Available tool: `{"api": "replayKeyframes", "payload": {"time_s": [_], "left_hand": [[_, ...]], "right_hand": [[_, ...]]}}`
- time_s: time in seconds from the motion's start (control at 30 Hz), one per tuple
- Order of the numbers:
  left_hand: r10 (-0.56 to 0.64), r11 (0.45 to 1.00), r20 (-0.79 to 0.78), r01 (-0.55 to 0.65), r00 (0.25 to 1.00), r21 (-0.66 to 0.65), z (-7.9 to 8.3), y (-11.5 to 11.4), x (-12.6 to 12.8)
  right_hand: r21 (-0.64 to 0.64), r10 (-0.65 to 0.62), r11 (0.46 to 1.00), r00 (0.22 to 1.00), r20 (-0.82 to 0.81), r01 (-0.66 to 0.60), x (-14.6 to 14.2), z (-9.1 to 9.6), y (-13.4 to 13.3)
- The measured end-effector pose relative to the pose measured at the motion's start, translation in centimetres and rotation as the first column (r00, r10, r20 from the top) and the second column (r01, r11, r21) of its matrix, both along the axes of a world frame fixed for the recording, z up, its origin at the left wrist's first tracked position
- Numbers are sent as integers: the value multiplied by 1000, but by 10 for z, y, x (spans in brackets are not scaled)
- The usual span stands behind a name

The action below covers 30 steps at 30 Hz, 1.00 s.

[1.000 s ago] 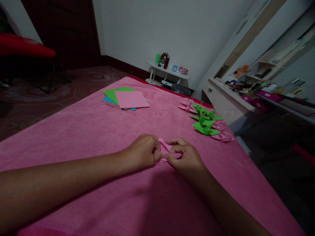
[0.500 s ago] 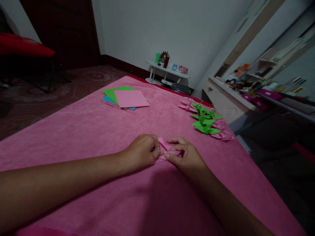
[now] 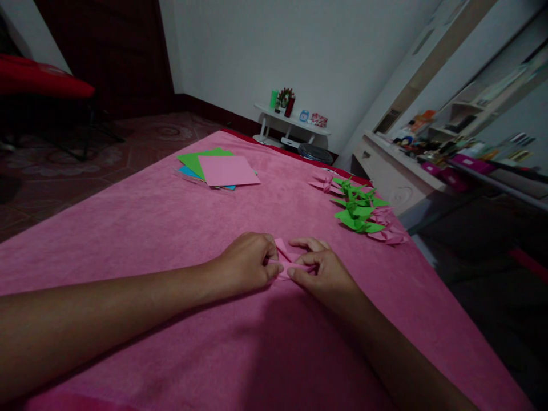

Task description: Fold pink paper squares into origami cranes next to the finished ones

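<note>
A small piece of folded pink origami paper (image 3: pixel 286 251) lies low over the pink cloth, between my two hands. My left hand (image 3: pixel 252 260) is closed on its left side, thumb and fingers pinching the edge. On the right side my right hand (image 3: pixel 323 268) grips the paper between thumb and forefinger, its other fingers curled loosely above. My fingers cover parts of the folds. Green folded paper cranes (image 3: pixel 357 208) and pink paper cranes (image 3: pixel 387 233) sit in a cluster at the right of the table.
A stack of square paper sheets, with a pink sheet (image 3: pixel 229 171) on top, lies at the far left of the pink-covered table (image 3: pixel 128 234). Beyond stands a low white shelf (image 3: pixel 295 123). A cluttered dresser (image 3: pixel 398 165) is at the right, a red chair (image 3: pixel 43 80) at the left.
My thumbs have drawn slightly apart along the near edge of the pink paper. Both hands keep hold of it in nearly the same place.
</note>
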<state>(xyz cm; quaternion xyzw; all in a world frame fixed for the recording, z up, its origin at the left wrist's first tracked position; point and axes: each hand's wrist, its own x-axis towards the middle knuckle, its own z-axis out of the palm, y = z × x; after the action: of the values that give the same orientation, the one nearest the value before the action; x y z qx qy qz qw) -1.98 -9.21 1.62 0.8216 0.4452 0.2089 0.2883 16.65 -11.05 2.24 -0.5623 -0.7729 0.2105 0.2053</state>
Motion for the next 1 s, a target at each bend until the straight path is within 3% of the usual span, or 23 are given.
{"api": "replayKeyframes", "payload": {"time_s": [0.3, 0.57, 0.77, 1.0], "left_hand": [[-9, 998, -28, 11, 1000, 59, -4, 1, 1], [-41, 997, 3, 41, 999, -67, -2, 2, -1], [-61, 995, 33, 63, 998, -79, -4, 1, -1], [11, 999, 13, -11, 1000, -36, -6, -3, 3]], "right_hand": [[-20, -43, 999, 999, 11, 43, -2, -3, 1], [-39, -16, 999, 1000, -12, 15, 0, 1, -1], [-43, -5, 999, 999, -32, 4, 0, -1, -1], [11, -36, 999, 999, 21, 36, 0, -7, 0]]}}
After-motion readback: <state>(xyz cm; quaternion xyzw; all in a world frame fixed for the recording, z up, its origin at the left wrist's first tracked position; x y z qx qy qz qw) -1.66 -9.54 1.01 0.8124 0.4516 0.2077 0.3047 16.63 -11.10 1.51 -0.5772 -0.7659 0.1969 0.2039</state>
